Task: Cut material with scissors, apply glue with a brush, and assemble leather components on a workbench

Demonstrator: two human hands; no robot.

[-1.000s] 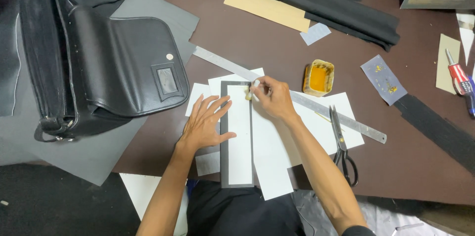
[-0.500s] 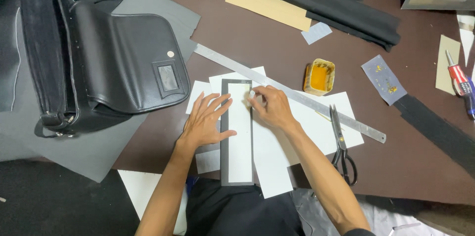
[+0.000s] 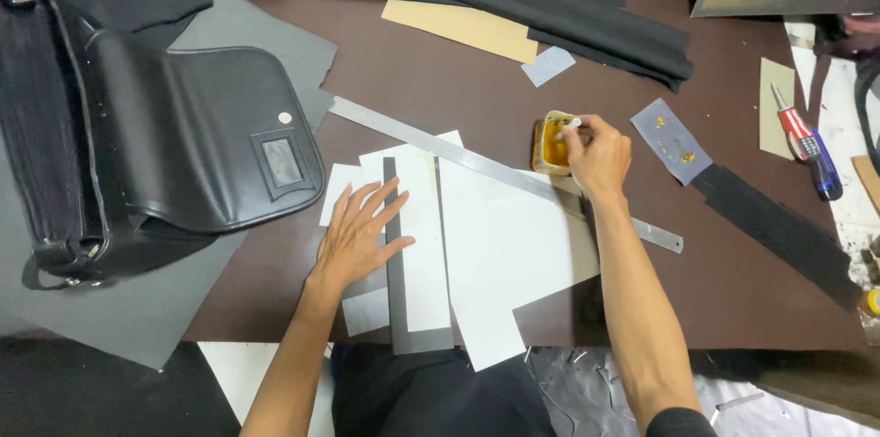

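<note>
Gluing step — my right hand (image 3: 596,154) pinches a small applicator into the glue tin (image 3: 553,142) by the ruler (image 3: 477,162); my left hand (image 3: 359,233), open, pins the grey strip (image 3: 396,309). Next calls for a loaded tip, carried back to the strip.

Head camera looks steeply down — close over the worktable (image 3: 440,98).

Dark brown worktable (image 3: 440,70); black floor (image 3: 82,400) below, even indoor light
</note>
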